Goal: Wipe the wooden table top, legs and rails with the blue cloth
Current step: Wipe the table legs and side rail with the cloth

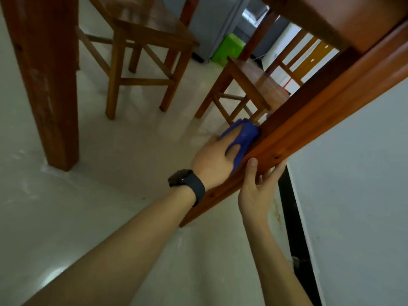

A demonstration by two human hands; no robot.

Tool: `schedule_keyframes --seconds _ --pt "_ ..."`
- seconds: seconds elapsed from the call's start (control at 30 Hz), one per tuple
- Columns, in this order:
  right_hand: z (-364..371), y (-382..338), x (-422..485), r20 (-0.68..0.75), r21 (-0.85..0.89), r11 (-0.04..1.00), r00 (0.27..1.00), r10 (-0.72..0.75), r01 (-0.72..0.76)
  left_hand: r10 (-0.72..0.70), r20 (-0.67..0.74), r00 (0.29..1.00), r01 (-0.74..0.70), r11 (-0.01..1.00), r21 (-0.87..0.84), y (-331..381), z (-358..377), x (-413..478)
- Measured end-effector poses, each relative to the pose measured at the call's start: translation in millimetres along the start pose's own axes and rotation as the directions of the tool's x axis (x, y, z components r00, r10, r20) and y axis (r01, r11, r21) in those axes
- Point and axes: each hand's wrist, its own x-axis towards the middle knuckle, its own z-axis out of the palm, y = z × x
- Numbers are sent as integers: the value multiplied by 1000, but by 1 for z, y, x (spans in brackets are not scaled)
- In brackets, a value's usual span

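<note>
The blue cloth [242, 135] looks soft and limp, bunched in the left hand [212, 160], whose fingers curl into its folds and press it against the bench leg [309, 111]. The right hand [254, 188] wraps the same leg nearer the floor, thumb on its near face. The leg seems stiff and steady, so a firm palm grip should stop the cloth slipping

Dining area, most likely in a home. A red-brown wooden table [42, 80] stands on a glossy pale tiled floor [110, 173]. Under it are a plain wooden chair [141, 51] and a second matching chair [254, 85]. There is a white wall [353, 173] with black skirting board [291, 213]. A green plastic stool [229, 49] sits at the back.
</note>
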Motion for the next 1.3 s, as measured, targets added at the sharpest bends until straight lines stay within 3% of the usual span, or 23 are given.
schedule_keyframes --seconds 0.13,0.23,0.3,0.33,0.43,0.57,0.67,0.77,0.83,0.9,0.97,1.07,1.17,1.3 --pt "7 23 -10 36 -26 995 995 92 -92 -187 103 977 173 976 131 -64 28 -29" --pt "13 32 -15 43 -41 988 987 152 -151 -412 295 862 303 886 352 -141 23 -50" --pt "18 35 -16 29 -38 985 985 172 -170 -541 310 781 415 822 389 -172 16 -62" --pt "20 36 -16 22 -35 985 986 167 -167 -566 278 776 457 809 371 -178 13 -62" --pt "24 44 -16 8 -4 985 985 175 -175 -499 120 858 468 857 213 -166 8 -41" --pt "29 55 -17 -16 20 979 979 204 -204 -288 -47 956 290 956 32 -120 16 -12" --pt "30 59 -16 -41 11 983 982 185 -185 -189 -55 980 191 981 31 -98 38 -15" --pt "30 59 -16 -34 20 979 978 206 -205 -260 -4 966 260 963 77 -124 60 -50" --pt "29 57 -16 -27 34 972 972 235 -234 -442 77 894 430 892 139 -165 63 -81" --pt "29 57 -18 -30 47 967 967 252 -251 -640 180 747 582 761 287 -205 60 -113" --pt "31 59 -19 -45 50 968 968 247 -245 -721 178 670 652 686 324 -230 53 -123" --pt "38 61 -20 -46 43 958 958 284 -282 -659 55 751 645 748 159 -230 50 -93" --pt "43 62 -27 -73 -11 949 946 315 -316 -505 -60 861 506 862 16 -202 59 -57" --pt "49 67 -34 -107 -10 945 940 323 -326 -375 37 926 375 927 -8 -192 79 -77"
